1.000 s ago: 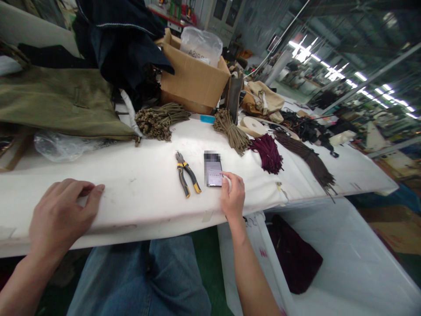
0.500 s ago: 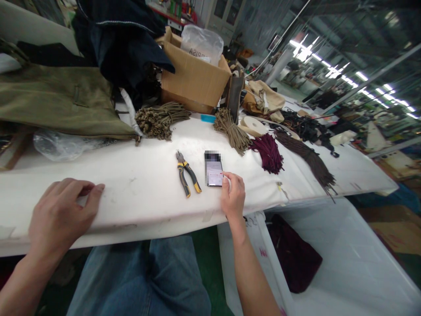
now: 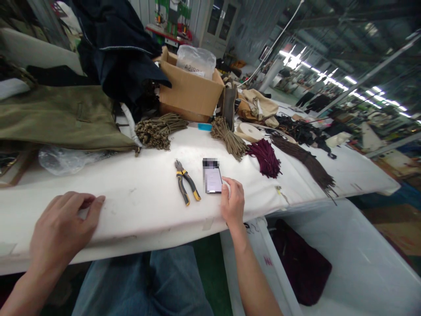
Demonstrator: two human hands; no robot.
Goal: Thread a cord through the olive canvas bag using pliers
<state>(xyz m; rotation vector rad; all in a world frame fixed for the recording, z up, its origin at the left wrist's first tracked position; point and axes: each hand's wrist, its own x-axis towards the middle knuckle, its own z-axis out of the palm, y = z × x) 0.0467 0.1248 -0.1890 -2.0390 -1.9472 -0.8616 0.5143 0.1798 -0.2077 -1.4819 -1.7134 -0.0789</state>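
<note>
Poises right hand (image 3: pixel 233 199) at four o'clock of the phone (image 3: pixel 214 179) on the table (image 3: pixel 138 206), with fingers slightly apart. Rests left hand (image 3: pixel 64 226) at eight o'clock, with fingers curled, loosely apart. Shows pliers (image 3: pixel 180 175) at nine o'clock.

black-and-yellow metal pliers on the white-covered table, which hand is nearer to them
Right. The right hand is to their right, beside the dark rectangular phone, which lies between it and the pliers. The left hand is farther off, to their left.
</note>
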